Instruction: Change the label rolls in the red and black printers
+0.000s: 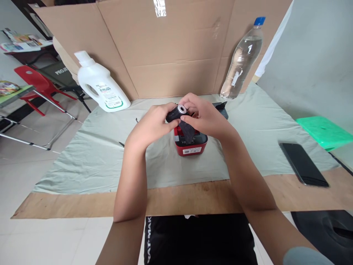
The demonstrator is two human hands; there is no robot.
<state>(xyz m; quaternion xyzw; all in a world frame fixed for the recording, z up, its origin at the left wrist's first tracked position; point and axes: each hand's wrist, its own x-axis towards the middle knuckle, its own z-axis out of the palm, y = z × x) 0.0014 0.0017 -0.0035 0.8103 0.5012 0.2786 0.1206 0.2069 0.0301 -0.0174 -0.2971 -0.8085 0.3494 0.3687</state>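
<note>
Big cardboard wall [171, 55] across the back, a pale grey-green cloth [91, 154] spread in front of it, and a flat cardboard sheet [193, 200] under the cloth's near edge. On the cloth's far left stands a white detergent jug [100, 86]. At far right a clear water bottle [242, 59] with a blue cap leans against the wall. A dark phone [303, 164] lies flat at the right, near a green stool [324, 131].

Centre of the cloth: a small red container [191, 145], and right above it, both hands meet. They hold a black roll [173, 114] clear of the container. Its long axis runs roughly side to side, the right end tipped up a little, and the white core [182, 109] at that end faces up toward the camera.

The left hand [153, 125] is closed around the roll's left part, fingers wrapped, thumb on top. The right hand [206, 117] curls over the core end, thumb pressed in just under the core. A loose black strip [187, 131] hangs from the roll down onto the container.
</note>
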